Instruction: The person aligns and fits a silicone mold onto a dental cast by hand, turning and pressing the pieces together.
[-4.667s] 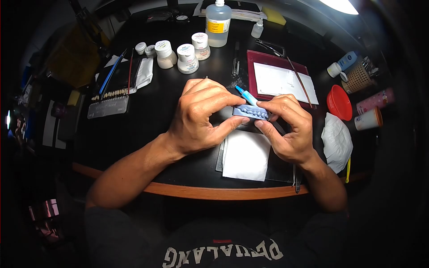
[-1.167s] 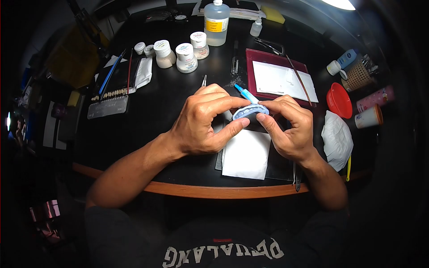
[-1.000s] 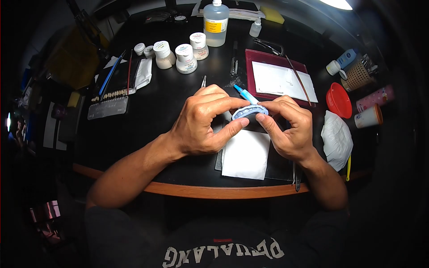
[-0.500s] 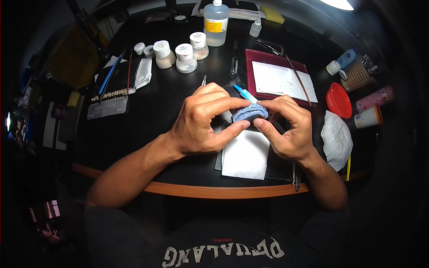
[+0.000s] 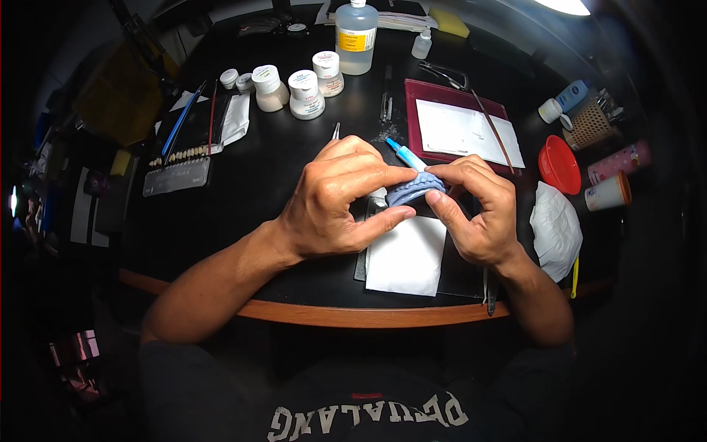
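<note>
A curved blue-grey dental model (image 5: pixel 412 189) with a row of tooth shapes is held up between both hands. My left hand (image 5: pixel 340 193) touches its upper edge with the index fingertip, the thumb lying near its lower left side. My right hand (image 5: pixel 479 206) pinches its right end between thumb and index finger. Just behind the model lies a blue-and-white tube (image 5: pixel 405 155), its lower end hidden. Beneath the hands, a folded white tissue (image 5: pixel 403 258) rests on a dark pad.
White-capped jars (image 5: pixel 305 96) and a large bottle (image 5: pixel 356 40) stand at the back. A maroon tray (image 5: pixel 412 92) with white paper lies back right, near a red bowl (image 5: pixel 557 166). Brushes and a tooth shade strip (image 5: pixel 177 179) are at left; crumpled tissue (image 5: pixel 556 230) at right.
The model has turned and tilted between my fingers, and its left end has dropped. My left thumb has come slightly away from its lower edge.
</note>
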Demonstrator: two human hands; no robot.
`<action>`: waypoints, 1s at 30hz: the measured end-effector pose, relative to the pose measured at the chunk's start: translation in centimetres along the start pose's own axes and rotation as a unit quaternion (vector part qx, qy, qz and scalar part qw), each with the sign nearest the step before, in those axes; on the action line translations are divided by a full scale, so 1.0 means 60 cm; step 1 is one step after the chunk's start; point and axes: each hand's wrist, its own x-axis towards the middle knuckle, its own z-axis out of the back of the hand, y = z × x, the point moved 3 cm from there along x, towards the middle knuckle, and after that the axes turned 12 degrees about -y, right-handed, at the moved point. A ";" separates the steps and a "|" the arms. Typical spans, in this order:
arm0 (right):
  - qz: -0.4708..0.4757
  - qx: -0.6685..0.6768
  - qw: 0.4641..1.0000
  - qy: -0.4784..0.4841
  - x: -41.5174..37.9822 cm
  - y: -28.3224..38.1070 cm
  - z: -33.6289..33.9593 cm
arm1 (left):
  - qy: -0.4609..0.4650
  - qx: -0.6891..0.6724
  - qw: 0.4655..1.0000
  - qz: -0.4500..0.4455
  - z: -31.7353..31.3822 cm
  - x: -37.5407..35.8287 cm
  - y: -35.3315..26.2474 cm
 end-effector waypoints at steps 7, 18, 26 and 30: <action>0.006 -0.003 1.000 0.002 0.002 0.002 0.003 | -0.005 0.003 1.000 -0.006 0.000 0.002 0.000; 0.035 0.004 0.999 0.009 0.003 -0.001 0.007 | 0.009 0.022 1.000 0.010 0.003 0.001 0.000; 0.033 0.000 0.999 0.003 0.001 -0.001 0.003 | 0.024 0.027 0.999 0.018 0.004 -0.002 0.003; 0.037 0.004 0.999 0.001 0.001 -0.001 0.001 | 0.021 0.027 0.999 0.017 0.003 -0.005 0.005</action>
